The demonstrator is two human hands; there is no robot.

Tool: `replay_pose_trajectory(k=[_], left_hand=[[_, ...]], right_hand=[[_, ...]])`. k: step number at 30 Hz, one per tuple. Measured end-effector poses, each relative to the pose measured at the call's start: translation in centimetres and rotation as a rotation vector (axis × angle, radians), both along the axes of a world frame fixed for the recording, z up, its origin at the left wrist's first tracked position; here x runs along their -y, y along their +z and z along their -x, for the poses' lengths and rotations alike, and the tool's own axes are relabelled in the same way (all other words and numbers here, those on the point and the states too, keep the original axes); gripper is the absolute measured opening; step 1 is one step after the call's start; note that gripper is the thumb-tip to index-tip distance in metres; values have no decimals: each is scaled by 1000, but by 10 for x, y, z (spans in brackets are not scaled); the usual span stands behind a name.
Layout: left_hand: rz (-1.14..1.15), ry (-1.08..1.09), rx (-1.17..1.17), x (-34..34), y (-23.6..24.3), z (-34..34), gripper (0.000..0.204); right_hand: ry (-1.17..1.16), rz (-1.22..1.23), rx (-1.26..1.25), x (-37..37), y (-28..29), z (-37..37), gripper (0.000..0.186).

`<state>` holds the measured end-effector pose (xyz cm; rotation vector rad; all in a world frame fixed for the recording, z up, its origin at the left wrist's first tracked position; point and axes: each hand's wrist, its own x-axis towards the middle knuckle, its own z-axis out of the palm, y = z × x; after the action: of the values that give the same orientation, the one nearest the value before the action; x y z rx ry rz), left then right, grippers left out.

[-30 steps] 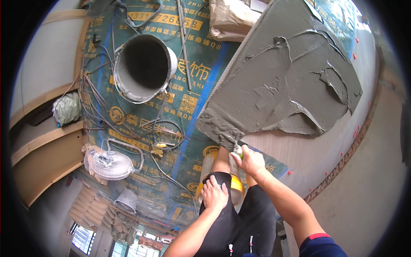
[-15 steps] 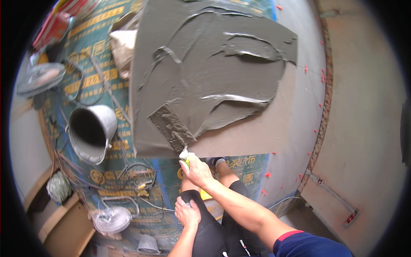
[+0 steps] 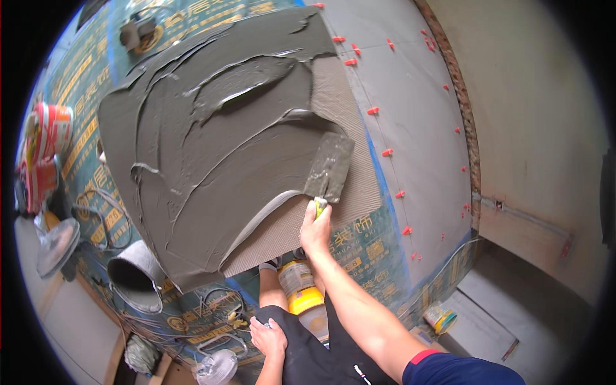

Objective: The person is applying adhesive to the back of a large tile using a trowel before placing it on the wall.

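Note:
My right hand [image 3: 316, 234] is wrapped round the yellow-green handle of a rectangular trowel [image 3: 330, 168]. Its blade is coated in wet grey mortar and lies over the right part of a large tile [image 3: 359, 186]. Most of that tile's ribbed surface is under a thick layer of grey mortar [image 3: 224, 154], with raised ridges and curved sweep marks. Bare ribbed strips show along the right side and the near right corner. My left hand [image 3: 268, 337] rests on my left knee, fingers laid over it. A small pale spot shows at those fingers; I cannot make it out.
A mortar-stained bucket [image 3: 138, 276] lies tipped at the tile's near left corner. Cables, fans [image 3: 217, 367] and red-white bags [image 3: 48, 135] are on the left. A yellow-white bucket [image 3: 301, 292] stands between my legs. Laid grey tiles with red clips [image 3: 387, 153] run along the right wall.
My right hand has swept the trowel from the tile's near left part to its right side, spreading mortar. The view has shifted and turned. My left hand stays on the knee.

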<state>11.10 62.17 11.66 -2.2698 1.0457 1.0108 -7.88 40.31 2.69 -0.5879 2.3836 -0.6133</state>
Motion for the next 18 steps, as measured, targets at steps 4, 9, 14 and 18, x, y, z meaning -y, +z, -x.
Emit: replay_pose_trajectory(k=[4, 9, 14, 18], left_hand=[[-4, -74, 34, 4, 2, 1, 58], [-7, -101, 23, 7, 0, 7, 58], [15, -153, 48, 0, -4, 13, 56], [14, -135, 35, 0, -2, 18, 57]], right_hand=[[-563, 181, 534, -46, -2, -11, 43], [-830, 428, 954, -59, 50, -41, 39], [46, 302, 237, 18, 44, -22, 37], [424, 56, 115, 109, 35, 50, 41]])
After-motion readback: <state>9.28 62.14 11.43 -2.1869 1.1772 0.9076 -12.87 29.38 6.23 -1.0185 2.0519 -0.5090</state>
